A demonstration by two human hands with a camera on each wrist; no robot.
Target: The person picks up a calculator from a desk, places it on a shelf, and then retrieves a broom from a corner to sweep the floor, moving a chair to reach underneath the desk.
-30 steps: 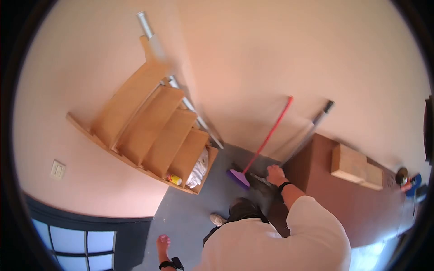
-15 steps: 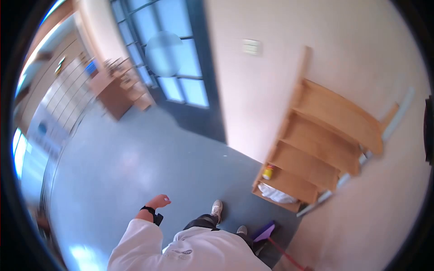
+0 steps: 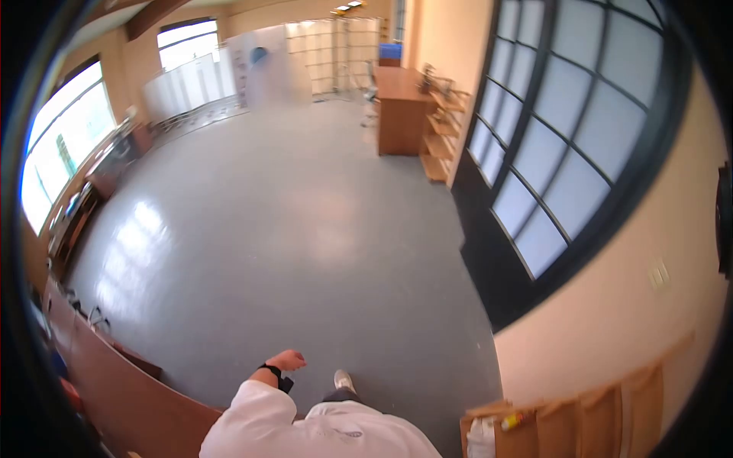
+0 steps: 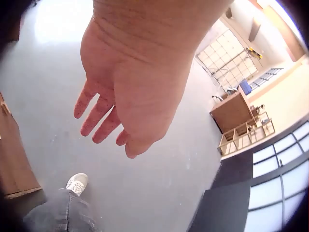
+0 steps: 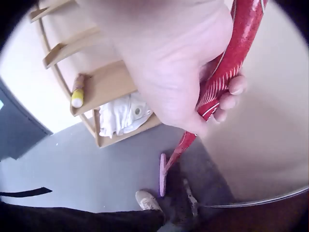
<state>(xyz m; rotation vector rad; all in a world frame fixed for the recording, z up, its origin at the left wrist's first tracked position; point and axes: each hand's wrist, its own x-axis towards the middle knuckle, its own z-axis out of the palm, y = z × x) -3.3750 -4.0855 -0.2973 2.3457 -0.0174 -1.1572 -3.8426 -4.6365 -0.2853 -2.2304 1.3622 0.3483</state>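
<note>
In the right wrist view my right hand grips the red handle of a broom, fingers wrapped round the shaft. The broom's pinkish-purple head is down at the floor near a light shoe. Neither the broom nor my right hand shows in the head view. My left hand hangs over the grey floor with its fingers loosely extended and nothing in it. The head view has that same left hand in front of the body, a black band at its wrist.
A wooden shelf unit holds a yellow-labelled bottle and white cloth. Dark-framed glazed doors line the right wall. A brown table lies at the left, a brown desk farther off.
The head view has swung from the corner with the shelf and broom toward the wide room. My right hand, earlier reaching near the broom, now holds its handle.
</note>
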